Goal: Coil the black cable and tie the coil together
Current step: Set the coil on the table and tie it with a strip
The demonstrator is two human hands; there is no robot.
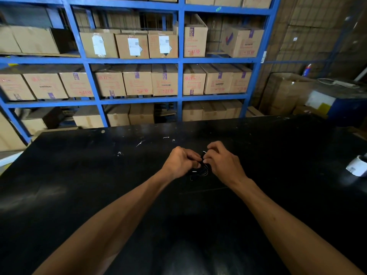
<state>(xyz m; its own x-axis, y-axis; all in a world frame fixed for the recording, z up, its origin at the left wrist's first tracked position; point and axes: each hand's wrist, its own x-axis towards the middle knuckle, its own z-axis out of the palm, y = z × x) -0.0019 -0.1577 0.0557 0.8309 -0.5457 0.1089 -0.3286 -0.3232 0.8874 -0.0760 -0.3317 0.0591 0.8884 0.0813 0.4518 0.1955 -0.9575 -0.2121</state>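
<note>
A small coil of black cable [201, 171] sits between my two hands over the middle of the black table [99, 175]. My left hand [179, 162] pinches the coil from the left, fingers closed on it. My right hand [223, 162] grips it from the right, fingertips at the top of the bundle, where a short white tie piece [204, 152] sticks out. Thin loops of the cable hang out below my fingers. Most of the coil is hidden by my fingers and hard to tell from the dark tabletop.
A white roll of labels or tape [356, 167] lies at the table's right edge. Small white scraps [140, 143] dot the far part of the table. Blue shelving [179, 80] with cardboard boxes stands behind the table.
</note>
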